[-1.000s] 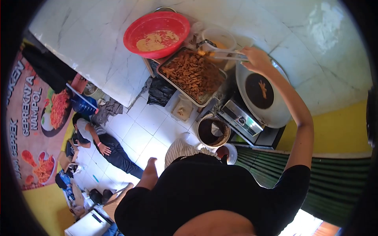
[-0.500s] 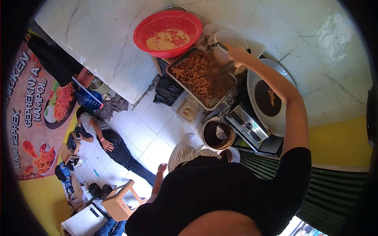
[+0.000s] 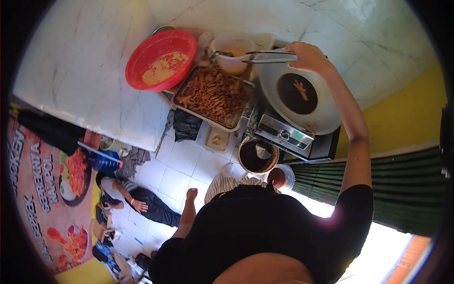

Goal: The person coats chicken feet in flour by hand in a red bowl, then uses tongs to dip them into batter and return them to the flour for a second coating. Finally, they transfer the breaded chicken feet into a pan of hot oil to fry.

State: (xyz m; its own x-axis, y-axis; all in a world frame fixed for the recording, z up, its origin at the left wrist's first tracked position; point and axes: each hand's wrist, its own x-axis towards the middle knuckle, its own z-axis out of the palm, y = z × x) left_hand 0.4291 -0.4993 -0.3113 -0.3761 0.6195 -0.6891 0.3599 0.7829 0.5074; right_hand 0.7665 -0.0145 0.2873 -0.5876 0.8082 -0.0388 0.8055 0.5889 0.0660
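Note:
Metal tongs are gripped in my right hand, above the far rim of a wide wok. Their tips point left, with nothing visible between them. Dark oil fills the wok's middle, and a golden fried piece floats in it. Left of the wok, a tray bears a heap of brown fried pieces. My left hand hangs low beside my body, over the floor, closed into a loose fist with nothing seen in it.
A red basin with pale flour stands left of a clear tub of orange liquid. The wok sits on a stove. Below is a bucket with a metal strainer inside. A person is low on the floor at left.
My right hand has moved the tongs from over the tray to above the wok's far side. The view has turned and shifted right. My left hand remains low at my side.

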